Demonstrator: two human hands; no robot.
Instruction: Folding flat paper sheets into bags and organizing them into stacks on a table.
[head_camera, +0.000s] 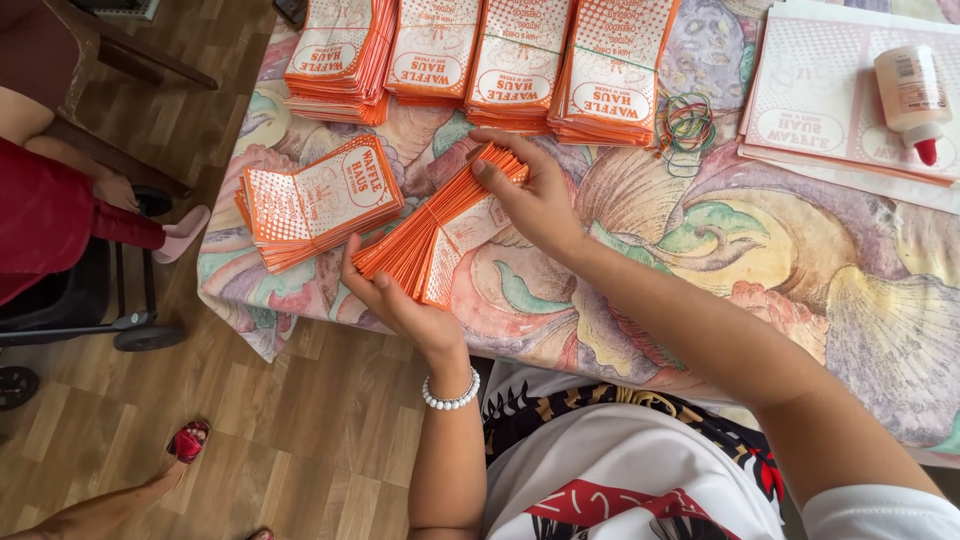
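A thick bundle of orange and white paper bags (432, 232) is held on edge above the patterned tablecloth (780, 240), with a thin band around its middle. My left hand (393, 300) grips the bundle's near end from below. My right hand (533, 195) clasps the far end, fingers curled over the top edge. To the left of my hands a loose fanned stack of the same bags (318, 200) lies flat on the table.
Several banded stacks of bags (480, 60) line the table's far edge. A heap of coloured rubber bands (688, 125) lies beside them. Flat printed sheets (830, 95) with a glue bottle (912, 95) lie far right. A seated person in red (50, 215) is at left.
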